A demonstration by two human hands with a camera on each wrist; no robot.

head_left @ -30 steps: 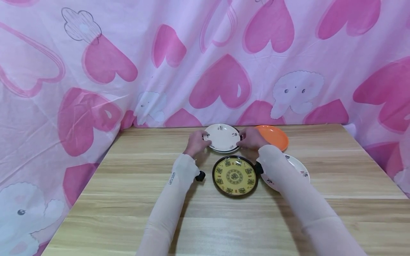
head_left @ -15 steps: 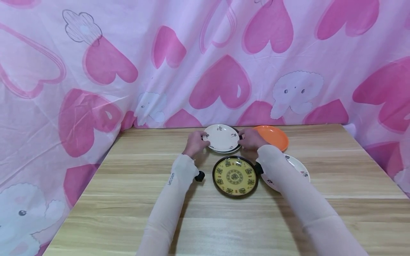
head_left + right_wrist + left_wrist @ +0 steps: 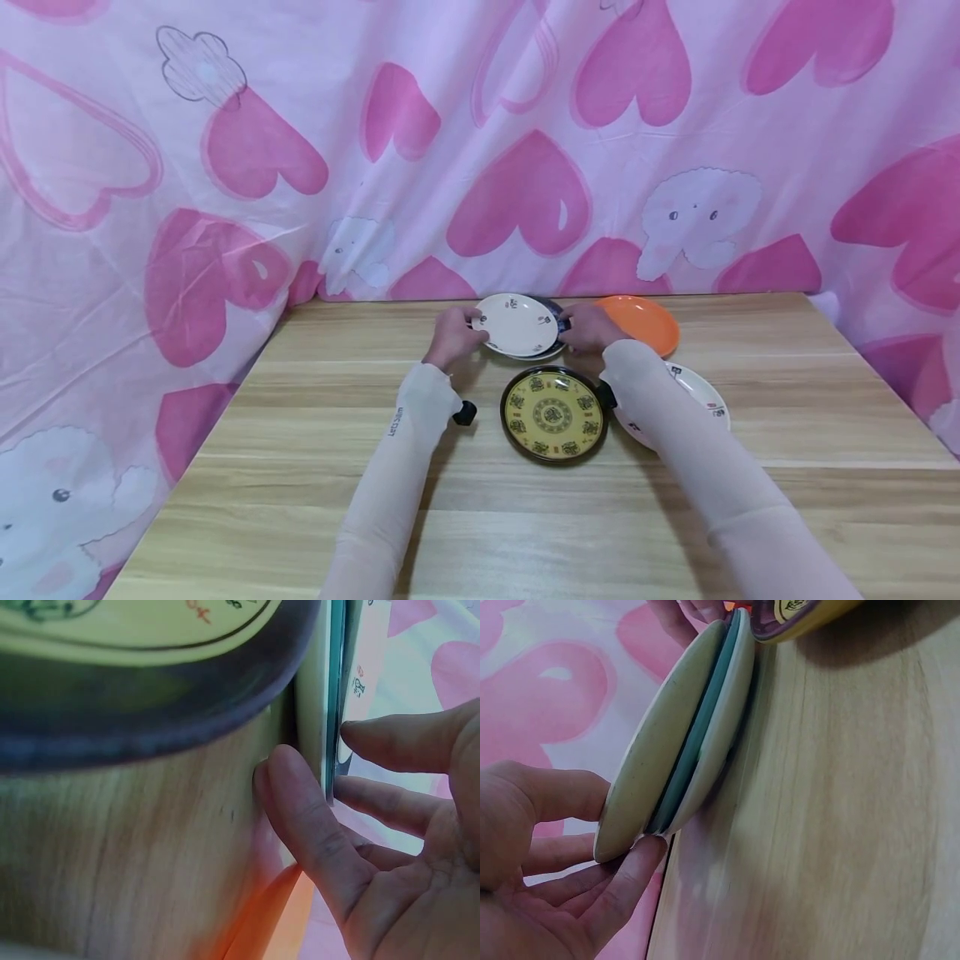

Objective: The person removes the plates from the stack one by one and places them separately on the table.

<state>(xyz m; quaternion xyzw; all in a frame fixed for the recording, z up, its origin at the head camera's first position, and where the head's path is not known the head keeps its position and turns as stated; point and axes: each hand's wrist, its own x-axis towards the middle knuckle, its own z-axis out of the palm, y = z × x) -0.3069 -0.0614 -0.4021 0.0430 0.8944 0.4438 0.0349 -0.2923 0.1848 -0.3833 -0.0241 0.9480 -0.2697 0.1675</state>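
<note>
A white plate (image 3: 516,325) with small dark motifs tops a stack at the back of the table, shifted left and tilted. From under its right side a dark blue plate (image 3: 553,307) shows, with another pale plate (image 3: 724,724) below. My left hand (image 3: 452,337) holds the left edge of the white plate, forefinger over the rim and thumb against the lower edges. At the stack's right edge is my right hand (image 3: 591,327), fingers on the upper side and thumb (image 3: 307,810) on the other. Whether that thumb touches is hard to tell.
In front of the stack lies a yellow patterned plate (image 3: 552,415) with a dark rim. An orange plate (image 3: 647,325) stands at back right, with another white plate (image 3: 705,392) partly under my right sleeve. A pink heart-print cloth (image 3: 517,200) hangs behind the wooden table (image 3: 510,533).
The white top plate has slid slightly left with my left hand, uncovering more of the dark blue plate. My right hand has stayed at the stack's right edge.
</note>
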